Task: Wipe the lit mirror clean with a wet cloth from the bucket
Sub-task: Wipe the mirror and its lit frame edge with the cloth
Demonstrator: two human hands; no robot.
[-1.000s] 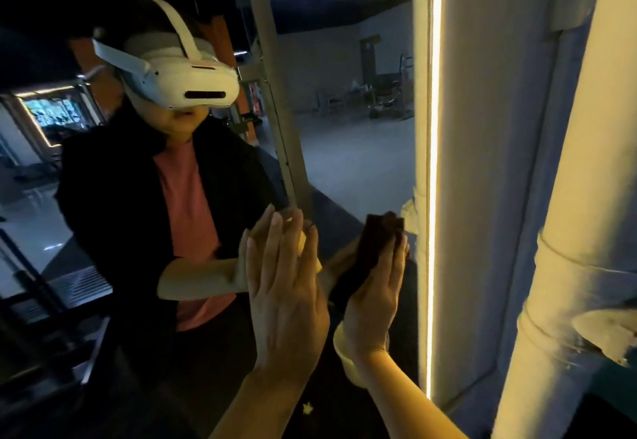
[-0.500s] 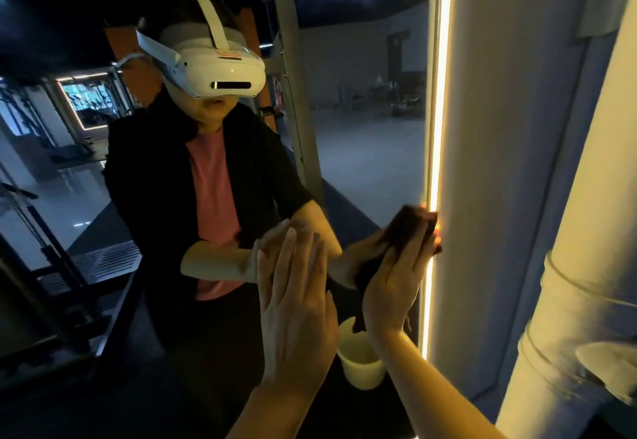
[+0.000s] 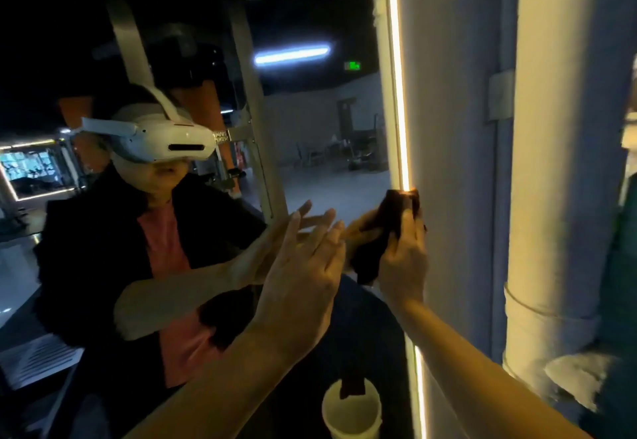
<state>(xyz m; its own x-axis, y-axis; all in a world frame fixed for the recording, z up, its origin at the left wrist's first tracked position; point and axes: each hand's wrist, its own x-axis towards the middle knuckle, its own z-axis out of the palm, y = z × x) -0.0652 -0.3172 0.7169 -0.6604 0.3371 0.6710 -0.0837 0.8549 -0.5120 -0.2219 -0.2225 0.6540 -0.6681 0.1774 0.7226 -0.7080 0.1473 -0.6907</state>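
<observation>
head view: right hand (image 3: pixel 401 259) grips dark cloth (image 3: pixel 386 231) against mirror (image 3: pixel 310 162) at light strip (image 3: pixel 400 111), right of centre. left hand (image 3: pixel 303 266) flat, fingers straight, at the glass. bucket (image 3: pixel 351 411) at bottom edge. risk: palm contact likely smears glass; water from cloth may run into strip.
</observation>
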